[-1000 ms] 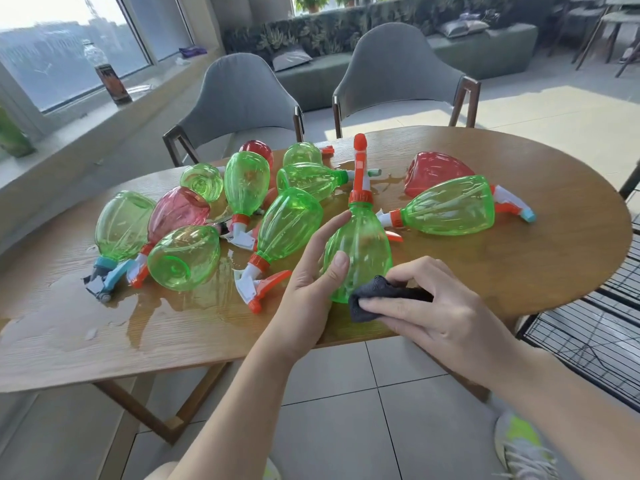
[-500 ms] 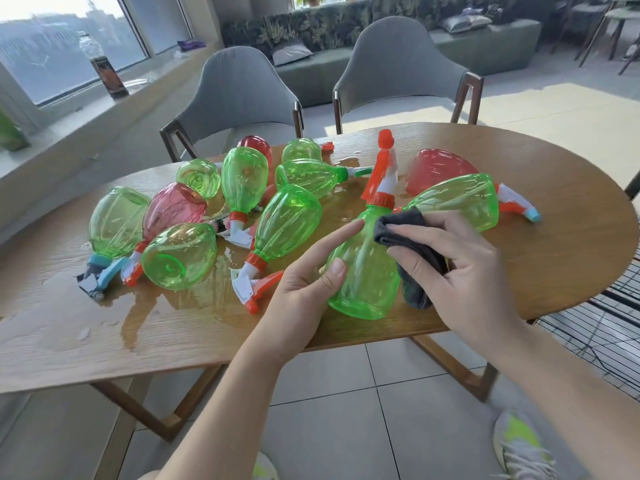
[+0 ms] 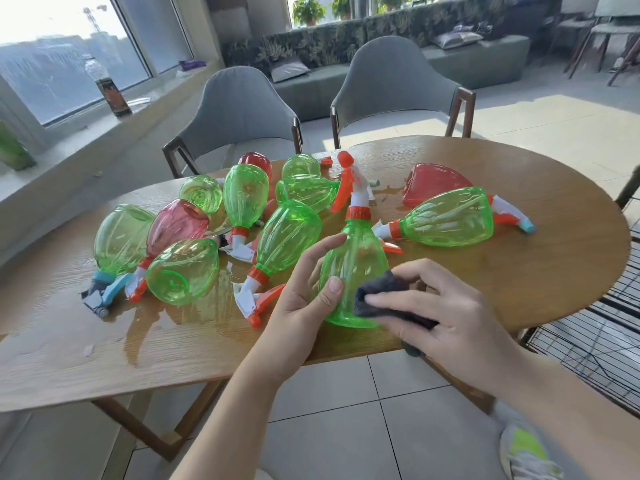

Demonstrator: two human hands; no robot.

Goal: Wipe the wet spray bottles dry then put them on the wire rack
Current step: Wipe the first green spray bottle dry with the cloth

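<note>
Nearest, the right hand pinches a dark cloth against the lower side of an upright green spray bottle that the left hand grips with curled fingers at the wet table edge, other bottles lying beyond, the wire rack at right.

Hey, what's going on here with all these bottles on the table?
A person is drying wet spray bottles. The left hand holds an upright green spray bottle at the near edge of the wooden table, while the right hand presses a dark cloth against its lower side. The other bottles lie on the table among puddles. The wire rack stands to the right.
</note>
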